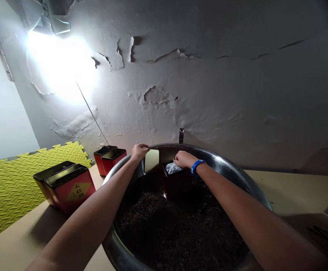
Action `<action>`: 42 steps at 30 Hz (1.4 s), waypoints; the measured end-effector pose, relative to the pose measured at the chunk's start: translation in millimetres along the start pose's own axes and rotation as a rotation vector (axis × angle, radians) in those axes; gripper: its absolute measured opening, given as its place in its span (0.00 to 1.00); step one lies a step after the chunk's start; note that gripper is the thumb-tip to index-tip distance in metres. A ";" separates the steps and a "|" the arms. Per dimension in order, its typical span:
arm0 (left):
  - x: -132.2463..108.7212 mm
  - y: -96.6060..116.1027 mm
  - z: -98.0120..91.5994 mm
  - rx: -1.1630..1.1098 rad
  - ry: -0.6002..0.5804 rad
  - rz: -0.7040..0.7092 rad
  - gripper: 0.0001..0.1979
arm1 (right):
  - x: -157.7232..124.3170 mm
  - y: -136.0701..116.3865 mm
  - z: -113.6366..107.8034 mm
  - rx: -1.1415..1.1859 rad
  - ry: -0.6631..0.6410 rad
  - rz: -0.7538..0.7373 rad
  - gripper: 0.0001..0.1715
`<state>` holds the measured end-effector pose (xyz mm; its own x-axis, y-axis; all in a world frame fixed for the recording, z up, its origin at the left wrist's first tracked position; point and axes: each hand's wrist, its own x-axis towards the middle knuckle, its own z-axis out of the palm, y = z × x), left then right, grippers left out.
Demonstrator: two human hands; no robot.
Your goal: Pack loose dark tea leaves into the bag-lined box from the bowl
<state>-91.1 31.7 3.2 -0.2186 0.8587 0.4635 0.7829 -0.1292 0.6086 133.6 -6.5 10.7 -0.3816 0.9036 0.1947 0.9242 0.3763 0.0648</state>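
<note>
A large metal basin (231, 169) in front of me is filled with dark loose tea leaves (178, 226). A red tin (173, 184) stands in the leaves near the far side, with a clear plastic liner (172, 168) in its mouth. My right hand (184, 159), with a blue band on the wrist, rests on the tin's top with its fingers closed on the liner. My left hand (139, 150) is closed on the top edge of a flat pale lid (152, 160) held upright at the basin's far rim.
Two red tins with dark lids (68, 186) stand at the left on the beige table (293, 192), and two open red tins (109, 159) stand further back. A yellow foam mat (14, 180) leans at the left. A peeling white wall (209, 82) rises behind.
</note>
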 end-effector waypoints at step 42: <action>-71.6 68.9 33.0 0.147 -0.589 0.633 0.44 | 0.6 28.2 -31.2 0.418 0.768 0.066 0.28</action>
<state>-2.2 -22.3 -9.3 0.5866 0.7692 0.2534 0.7315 -0.6375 0.2417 159.9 -1.7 43.1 -0.0725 0.5952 0.8003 0.8054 0.5083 -0.3050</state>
